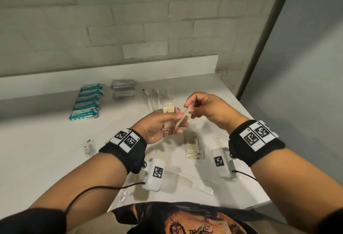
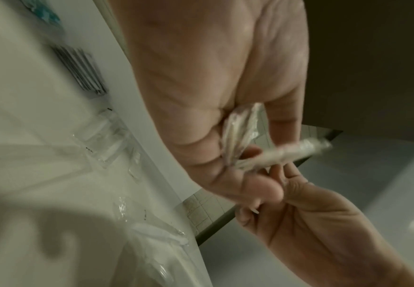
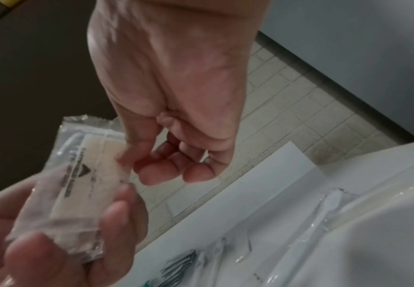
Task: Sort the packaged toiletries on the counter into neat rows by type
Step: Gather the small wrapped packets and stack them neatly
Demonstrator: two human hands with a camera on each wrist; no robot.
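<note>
Centrally in the head view, the left hand (image 1: pixel 157 125) grasps a stack of clear-wrapped beige packets (image 1: pixel 168 115) while the right hand (image 1: pixel 207 107) pinches one more packet (image 1: pixel 182 117), apparently gathering like items above the counter (image 1: pixel 46 159) before rowing them beside the teal packs (image 1: pixel 87 101) at upper left.

Right hand (image 3: pixel 176 124) fingertips pinching clear-wrapped beige packet (image 3: pixel 82 174), left hand (image 3: pixel 53 242) gripping below.

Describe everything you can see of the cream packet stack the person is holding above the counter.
The packet stack is clear crinkly plastic wrapping with flat cream contents and dark print on one face. The left hand grips it by its lower end, above the counter. The right hand pinches one packet, tilted away from the rest.
</note>
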